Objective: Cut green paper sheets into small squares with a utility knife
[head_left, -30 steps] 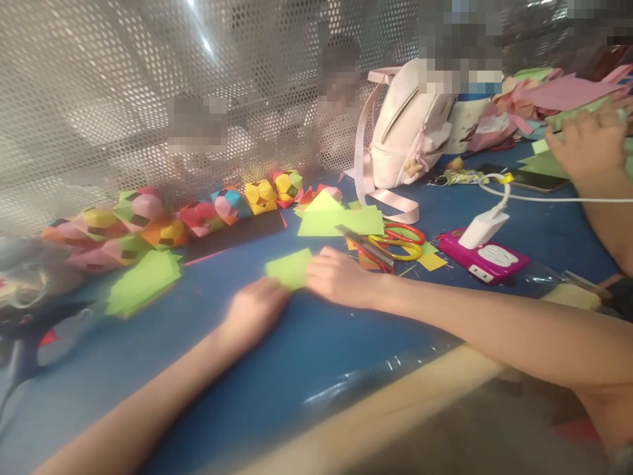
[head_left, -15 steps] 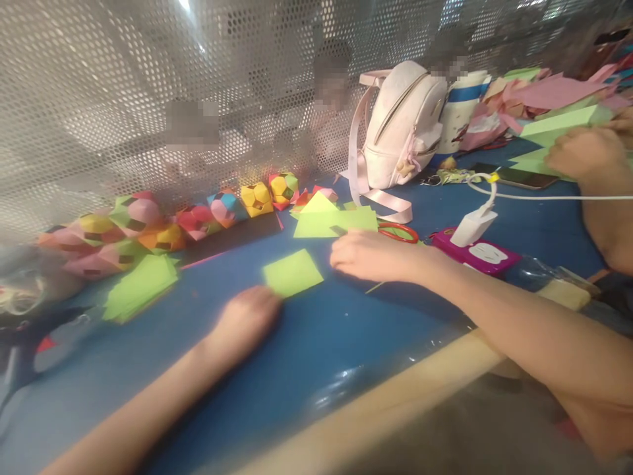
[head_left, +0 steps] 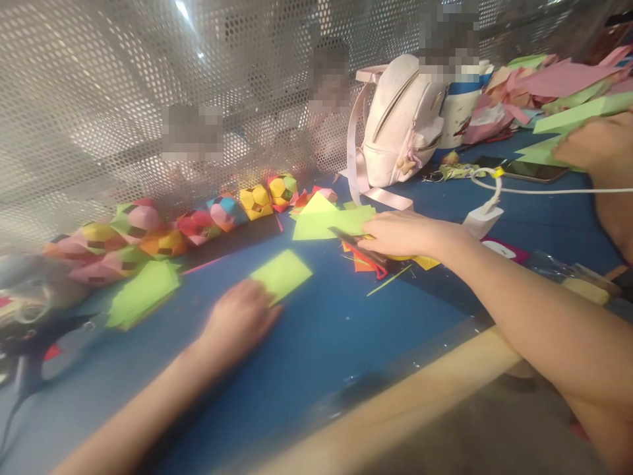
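My left hand (head_left: pixel 244 310), somewhat blurred, is closed at the left edge of a light green paper square (head_left: pixel 287 272) on the blue table. Its fingertips cover that corner. My right hand (head_left: pixel 395 232) is bent down over a pair of scissors, whose dark blade (head_left: pixel 345 235) sticks out to the left from under the fingers. The handle end is hidden by the hand. Just below lie a red strip (head_left: pixel 378 269) and orange and yellow paper scraps. More green sheets (head_left: pixel 314 225) lie beyond the fingertips.
Folded paper balls (head_left: pixel 254 201) line the back by a perforated metal screen. A green paper stack (head_left: pixel 146 293) lies left. Behind my right hand stand a pale backpack (head_left: pixel 395 125) and a white charger (head_left: pixel 482 218) with a cable. Another person's hand (head_left: pixel 596 142) holds green paper at the right.
My right hand has moved right, onto the scissors, and their red handle loop is now covered. My left hand has come further over the green square, which has shifted slightly left.
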`<state>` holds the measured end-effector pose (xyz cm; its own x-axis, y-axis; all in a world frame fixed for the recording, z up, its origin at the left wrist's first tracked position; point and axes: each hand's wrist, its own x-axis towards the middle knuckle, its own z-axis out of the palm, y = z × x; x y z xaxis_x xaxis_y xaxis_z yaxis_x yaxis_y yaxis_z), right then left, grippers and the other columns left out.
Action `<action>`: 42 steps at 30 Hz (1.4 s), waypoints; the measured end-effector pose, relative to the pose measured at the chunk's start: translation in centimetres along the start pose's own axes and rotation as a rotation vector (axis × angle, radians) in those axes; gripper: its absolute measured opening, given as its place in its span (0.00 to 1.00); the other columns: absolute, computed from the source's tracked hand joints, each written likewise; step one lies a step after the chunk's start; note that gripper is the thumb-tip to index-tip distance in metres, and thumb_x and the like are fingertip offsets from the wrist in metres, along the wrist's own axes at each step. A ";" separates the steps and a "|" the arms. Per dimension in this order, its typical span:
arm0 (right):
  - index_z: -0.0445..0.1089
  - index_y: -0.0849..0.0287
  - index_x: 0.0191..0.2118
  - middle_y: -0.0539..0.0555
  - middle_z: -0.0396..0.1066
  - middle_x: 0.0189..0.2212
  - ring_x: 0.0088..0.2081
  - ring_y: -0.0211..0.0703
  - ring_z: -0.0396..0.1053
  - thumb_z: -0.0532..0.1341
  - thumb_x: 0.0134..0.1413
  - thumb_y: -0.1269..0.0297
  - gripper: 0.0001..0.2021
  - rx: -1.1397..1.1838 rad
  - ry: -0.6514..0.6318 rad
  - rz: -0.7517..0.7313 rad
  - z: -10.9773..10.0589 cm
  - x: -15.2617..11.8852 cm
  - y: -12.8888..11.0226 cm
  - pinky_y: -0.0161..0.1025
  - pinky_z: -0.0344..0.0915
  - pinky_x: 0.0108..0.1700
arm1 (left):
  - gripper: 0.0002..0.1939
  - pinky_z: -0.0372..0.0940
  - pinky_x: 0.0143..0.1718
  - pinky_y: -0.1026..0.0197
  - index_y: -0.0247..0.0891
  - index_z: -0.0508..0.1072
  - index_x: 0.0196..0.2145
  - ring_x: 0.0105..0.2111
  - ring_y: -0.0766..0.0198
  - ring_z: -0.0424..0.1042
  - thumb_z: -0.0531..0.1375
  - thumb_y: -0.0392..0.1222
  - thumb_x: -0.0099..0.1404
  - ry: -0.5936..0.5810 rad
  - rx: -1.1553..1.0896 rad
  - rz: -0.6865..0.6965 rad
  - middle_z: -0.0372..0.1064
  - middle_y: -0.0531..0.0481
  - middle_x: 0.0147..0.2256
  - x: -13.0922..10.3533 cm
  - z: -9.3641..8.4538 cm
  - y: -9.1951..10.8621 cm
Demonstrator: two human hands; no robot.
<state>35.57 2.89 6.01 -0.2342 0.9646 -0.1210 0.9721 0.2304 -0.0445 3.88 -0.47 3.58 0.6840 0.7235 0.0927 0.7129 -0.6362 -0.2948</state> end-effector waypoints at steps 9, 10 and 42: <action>0.73 0.60 0.45 0.61 0.74 0.33 0.28 0.46 0.68 0.55 0.51 0.65 0.16 0.075 0.020 -0.102 1.1 -0.1 -0.9 0.39 0.56 0.26 | 0.22 0.55 0.60 0.43 0.39 0.69 0.56 0.63 0.47 0.55 0.47 0.48 0.71 0.017 -0.250 -0.133 0.58 0.40 0.62 1.5 3.3 -1.9; 0.73 0.61 0.44 0.61 0.74 0.32 0.28 0.46 0.68 0.54 0.51 0.66 0.16 0.058 0.009 -0.090 1.0 -0.1 -1.0 0.39 0.56 0.26 | 0.22 0.55 0.61 0.43 0.40 0.69 0.56 0.63 0.47 0.55 0.47 0.48 0.72 -0.008 -0.257 -0.135 0.58 0.40 0.62 1.5 3.6 -2.0; 0.68 0.61 0.35 0.57 0.67 0.36 0.38 0.45 0.65 0.57 0.53 0.72 0.05 0.241 0.279 -0.230 4.1 0.1 -3.8 0.39 0.58 0.36 | 0.26 0.49 0.62 0.39 0.41 0.65 0.59 0.65 0.45 0.49 0.47 0.55 0.70 -0.081 -0.327 -0.213 0.55 0.42 0.64 1.4 3.8 -1.9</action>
<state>31.75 1.59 2.09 -0.3994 0.8968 0.1902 0.8558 0.4391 -0.2734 2.93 2.81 0.63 0.5105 0.8589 0.0404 0.8579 -0.5120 0.0428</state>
